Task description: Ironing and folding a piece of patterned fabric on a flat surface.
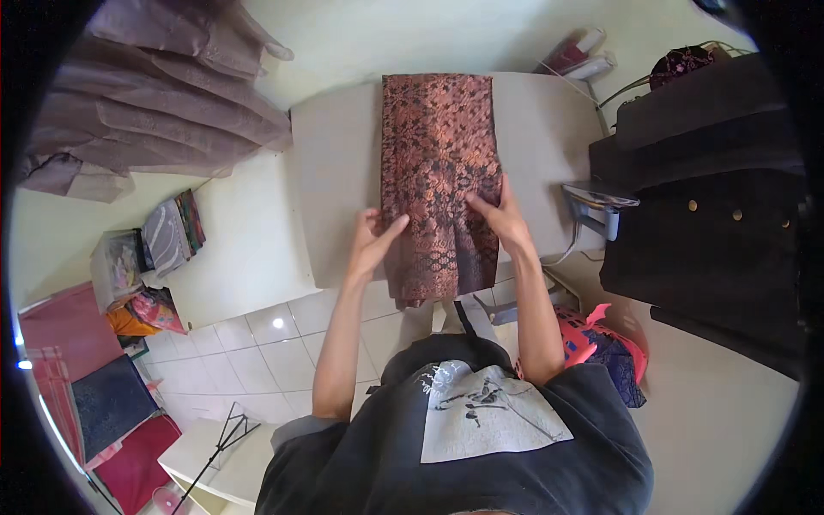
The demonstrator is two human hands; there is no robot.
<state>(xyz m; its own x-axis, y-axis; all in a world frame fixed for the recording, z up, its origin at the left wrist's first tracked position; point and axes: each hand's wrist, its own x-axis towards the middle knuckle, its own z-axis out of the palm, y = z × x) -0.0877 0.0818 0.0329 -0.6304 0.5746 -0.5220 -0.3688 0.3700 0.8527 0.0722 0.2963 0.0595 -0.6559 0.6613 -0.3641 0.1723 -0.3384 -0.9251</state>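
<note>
A folded length of copper-and-black patterned brocade cloth [438, 148] lies lengthwise on a pale, board-like table surface [341, 154]. Its near end reaches past the front edge. At the cloth's left side is my left hand [373, 241], thumb over the border and the other fingers apart from it, outside the edge. My right hand [508, 222] rests at the right side, thumb on top and index finger stretched along the edge; its remaining fingers are mostly hidden. Neither hand shows a closed grip on the fabric.
Right of the cloth, a clothes iron [599, 206] stands at the table edge, its cord hanging down. Dark garments [695, 238] hang beyond it. Mauve garments [167, 109] hang at upper left. A red plastic basket [634, 351] sits at lower right, a black metal stand [222, 444] at lower left.
</note>
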